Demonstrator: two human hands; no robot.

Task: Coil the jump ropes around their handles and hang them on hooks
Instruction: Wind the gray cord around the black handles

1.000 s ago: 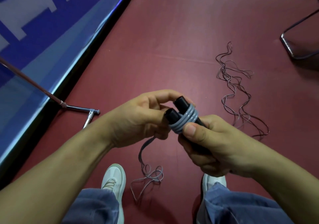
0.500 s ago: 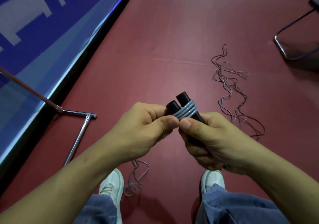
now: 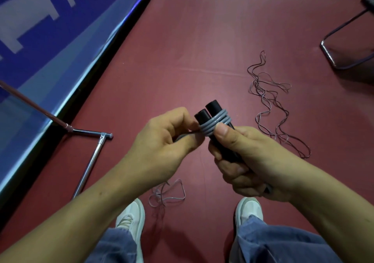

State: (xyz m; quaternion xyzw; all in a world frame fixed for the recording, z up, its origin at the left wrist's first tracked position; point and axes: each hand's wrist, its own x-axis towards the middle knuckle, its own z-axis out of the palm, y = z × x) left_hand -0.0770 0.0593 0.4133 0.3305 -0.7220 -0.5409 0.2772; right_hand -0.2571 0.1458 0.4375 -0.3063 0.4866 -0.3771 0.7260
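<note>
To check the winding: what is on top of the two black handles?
Several turns of grey rope circle the handles near their top ends, under the right thumb. The right hand covers their lower part.

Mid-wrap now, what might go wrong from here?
The grey coils sit near the ends of the black handles, pinned by the thumb of the right hand; they may slide off if it lifts. The loose rope trails on the floor between the white shoes and could snag underfoot as the left hand pulls.
</note>
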